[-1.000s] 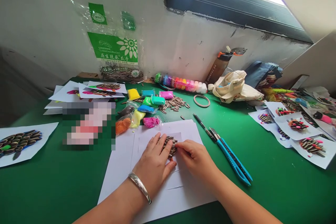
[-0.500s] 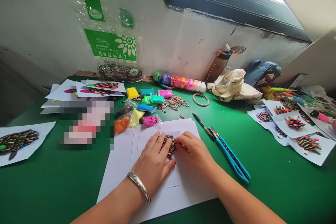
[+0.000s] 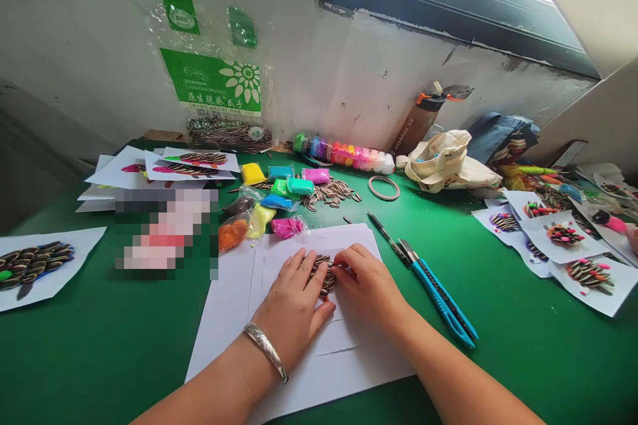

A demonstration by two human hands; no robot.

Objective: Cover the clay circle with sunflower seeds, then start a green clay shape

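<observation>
**black stripes, deep green, bright clay colours**

sunflower seeds (image 3: 321,275) in black with pale cream stripes, on white paper (image 3: 294,378). deep green all over the tabletop (image 3: 90,358). clay packets (image 3: 282,172) in yellow, turquoise, bright green, blue and pink, plus orange and lemon yellow in clear bags. a clay tube row (image 3: 343,157) running from green through blue, purple, red and orange to pale pink and white. on the clear seed bag (image 3: 214,136), a bright green label with a white flower pattern. cream for the cloth bag (image 3: 448,166). bright blue and black on the craft knife (image 3: 438,302). orange on the brown bottle (image 3: 416,123). on white cards (image 3: 591,289), black-striped seeds dotted with pink and red.
</observation>
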